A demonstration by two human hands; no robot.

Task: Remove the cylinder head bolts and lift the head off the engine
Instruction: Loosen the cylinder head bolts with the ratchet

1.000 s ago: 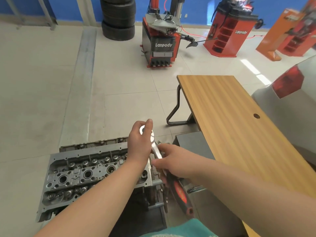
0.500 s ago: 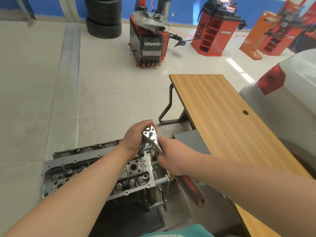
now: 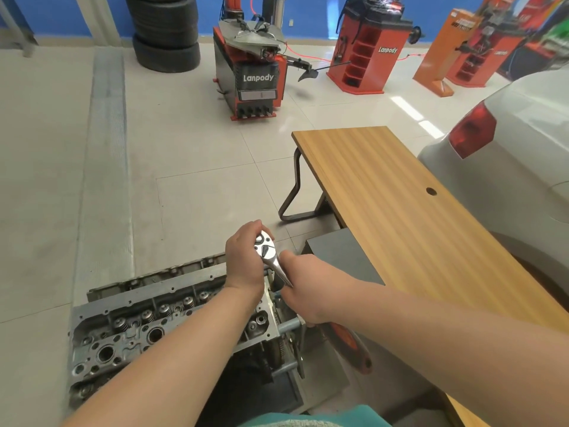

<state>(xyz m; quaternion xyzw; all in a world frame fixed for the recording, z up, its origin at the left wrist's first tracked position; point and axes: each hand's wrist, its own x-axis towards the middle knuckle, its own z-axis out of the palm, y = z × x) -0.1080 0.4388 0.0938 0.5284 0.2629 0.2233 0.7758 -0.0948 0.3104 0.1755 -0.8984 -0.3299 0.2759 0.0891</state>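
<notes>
Both hands on one tool. Head view, sole view. My left hand (image 3: 244,257) curls round the chromed head of the ratchet wrench (image 3: 267,252), steadying it from above; my right hand (image 3: 303,291) wraps the shaft just below, with the red-and-black handle (image 3: 351,343) trailing out behind my wrist. Socket and bolt: hidden under my left palm; seating cannot be told.

Cylinder head (image 3: 147,325): directly beneath my left forearm, still on the engine, valve springs and bores showing.

Risk, as I judge it: socket slips off the bolt if I let the wrench tilt while pulling, rounding the bolt or driving my knuckles into the casting edge.

Wooden table (image 3: 400,217): just right of my right hand.

Lettering: "Lanpody" on the tyre changer (image 3: 251,78) far ahead of my grip; again on the red cabinet (image 3: 369,50) beyond.
</notes>
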